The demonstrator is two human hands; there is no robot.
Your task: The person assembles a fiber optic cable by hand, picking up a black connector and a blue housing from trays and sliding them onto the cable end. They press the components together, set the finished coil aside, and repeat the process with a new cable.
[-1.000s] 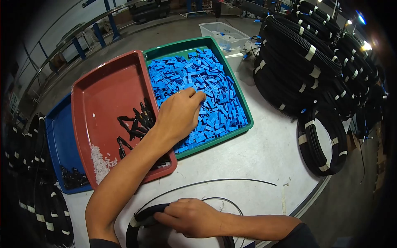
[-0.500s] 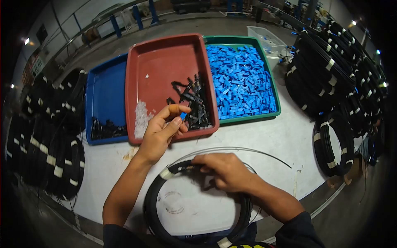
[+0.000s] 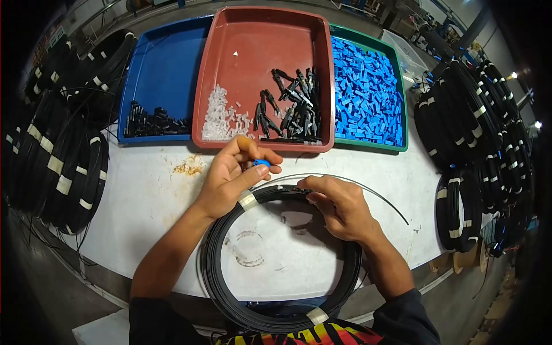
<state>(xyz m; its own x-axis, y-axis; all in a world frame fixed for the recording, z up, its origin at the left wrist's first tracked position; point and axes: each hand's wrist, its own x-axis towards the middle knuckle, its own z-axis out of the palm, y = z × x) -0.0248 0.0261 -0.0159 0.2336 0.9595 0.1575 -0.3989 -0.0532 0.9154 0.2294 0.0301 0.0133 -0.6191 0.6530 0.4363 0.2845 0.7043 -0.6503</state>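
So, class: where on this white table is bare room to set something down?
Bare tabletop lies between the blue plastic tray, the left hand and the taped black cable stacks; another between the green plastic tray and the right hand. Inside the flat black cable coil is free. Trays crowd the far edge.

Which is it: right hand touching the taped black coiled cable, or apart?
Touching. The head view shows the right hand closed on the top of the black coiled cable, no gap; the left hand pinches a small blue plastic piece.
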